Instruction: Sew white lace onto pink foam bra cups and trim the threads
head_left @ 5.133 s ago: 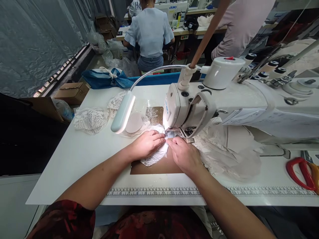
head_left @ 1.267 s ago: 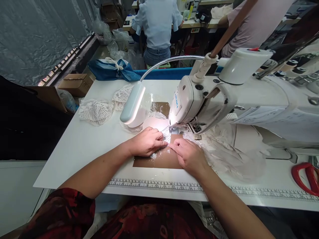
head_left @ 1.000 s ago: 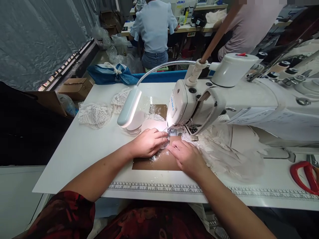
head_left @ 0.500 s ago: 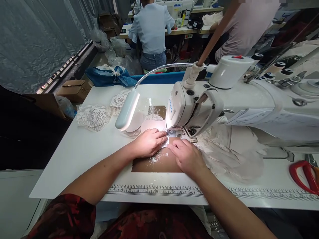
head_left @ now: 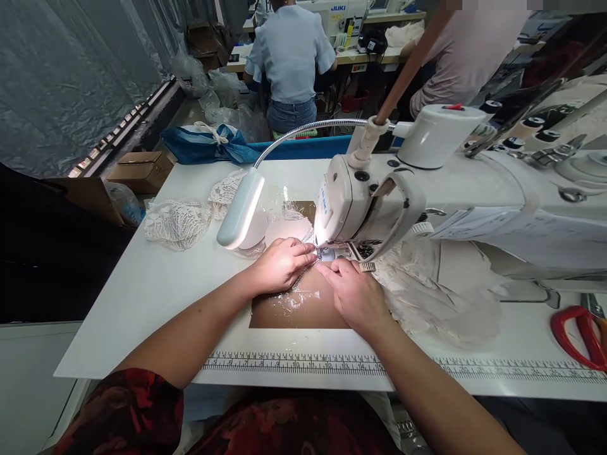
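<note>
A white sewing machine [head_left: 339, 196] stands over a piece of pale pink padded fabric with white lace [head_left: 290, 229], whose near edge runs under the presser foot. My left hand [head_left: 283, 265] rests on that lace edge just left of the needle, fingers together and fingertips pressing it. Right of the needle and slightly nearer, my right hand [head_left: 355, 294] has its index finger stretched to the lace edge and its other fingers curled. The thumb of my right hand is hidden. Beneath both hands lies a brown plate with a shiny clear film [head_left: 303, 309].
A lamp [head_left: 241, 212] on a bendable neck hangs left of the needle. Lace pieces [head_left: 177, 224] lie at the left, and sheer pale fabric [head_left: 441, 297] is heaped at the right. Red-handled scissors [head_left: 576, 338] lie far right. A printed ruler [head_left: 294, 364] lines the front edge.
The lace edge between my hands has fed away under the needle, baring more brown plate. Both hands have shifted slightly forward and left; the right index finger is stretched further out.
</note>
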The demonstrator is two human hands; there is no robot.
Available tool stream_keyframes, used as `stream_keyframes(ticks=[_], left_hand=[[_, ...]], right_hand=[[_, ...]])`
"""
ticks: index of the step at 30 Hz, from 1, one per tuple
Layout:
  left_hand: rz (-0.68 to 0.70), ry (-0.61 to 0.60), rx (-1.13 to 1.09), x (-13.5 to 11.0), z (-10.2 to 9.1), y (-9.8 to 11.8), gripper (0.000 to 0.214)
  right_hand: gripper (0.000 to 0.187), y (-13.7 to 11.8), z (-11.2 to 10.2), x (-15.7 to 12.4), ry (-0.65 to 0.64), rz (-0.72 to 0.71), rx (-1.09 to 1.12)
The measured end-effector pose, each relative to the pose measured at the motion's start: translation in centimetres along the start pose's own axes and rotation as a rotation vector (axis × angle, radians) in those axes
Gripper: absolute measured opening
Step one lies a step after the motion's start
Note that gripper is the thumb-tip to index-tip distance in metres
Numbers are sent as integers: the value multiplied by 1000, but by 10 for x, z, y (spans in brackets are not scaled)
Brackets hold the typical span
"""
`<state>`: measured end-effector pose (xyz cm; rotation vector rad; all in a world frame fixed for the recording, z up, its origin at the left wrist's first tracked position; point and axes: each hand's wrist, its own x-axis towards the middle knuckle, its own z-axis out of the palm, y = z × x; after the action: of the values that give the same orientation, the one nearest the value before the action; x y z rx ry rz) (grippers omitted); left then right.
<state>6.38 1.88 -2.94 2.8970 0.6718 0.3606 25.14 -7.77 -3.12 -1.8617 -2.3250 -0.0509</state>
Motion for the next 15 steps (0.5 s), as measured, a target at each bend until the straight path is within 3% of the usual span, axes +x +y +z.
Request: stream_keyframes(ticks=[9,15], left_hand=[[-49,2,124,1,-2,3,37],[-175,-111,207,-3,-23,15,52]], right_hand=[[45,2,2,-5,7,13,40],[42,3,1,-6,38,18,87]])
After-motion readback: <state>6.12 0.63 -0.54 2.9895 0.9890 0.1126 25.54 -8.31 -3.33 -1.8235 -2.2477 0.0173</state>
